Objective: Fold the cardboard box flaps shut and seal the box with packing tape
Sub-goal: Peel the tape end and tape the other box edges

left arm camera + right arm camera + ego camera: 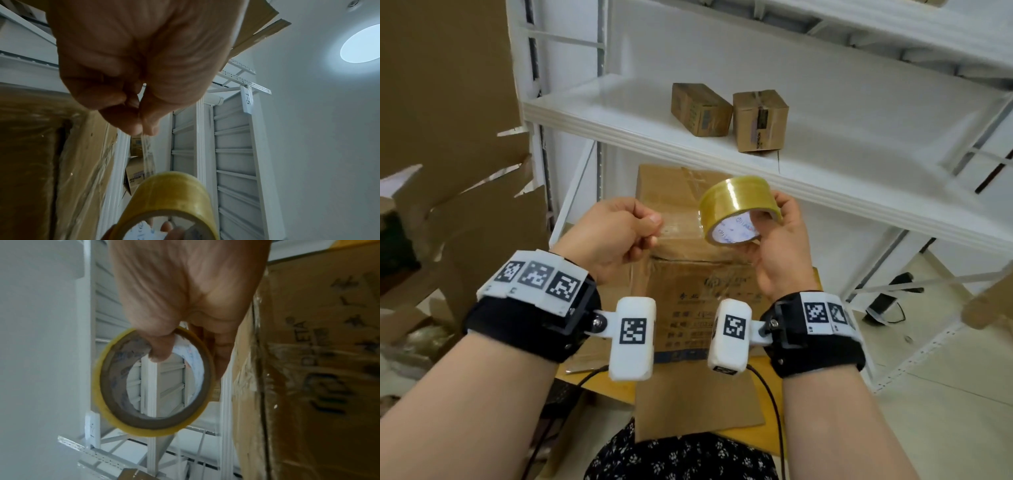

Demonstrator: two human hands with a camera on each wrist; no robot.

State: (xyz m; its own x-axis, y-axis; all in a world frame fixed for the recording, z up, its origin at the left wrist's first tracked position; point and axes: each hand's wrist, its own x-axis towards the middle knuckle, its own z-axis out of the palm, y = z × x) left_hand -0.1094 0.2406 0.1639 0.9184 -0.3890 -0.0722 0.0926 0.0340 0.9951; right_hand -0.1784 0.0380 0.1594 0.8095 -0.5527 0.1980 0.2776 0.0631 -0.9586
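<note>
Your right hand (777,246) has the yellowish clear roll of packing tape (738,209), fingers curled through its core, up over the closed brown cardboard box (698,274). Your left hand (616,236) pinches the pulled-out clear tape strip (148,154) between thumb and fingers. 2 small brown cartons (729,114) sit on the white shelf (619,113) behind.

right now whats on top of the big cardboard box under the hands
Clear tape strips lie across the big cardboard box top. The hands and tape roll cover part of it, so the rest is hidden.
</note>
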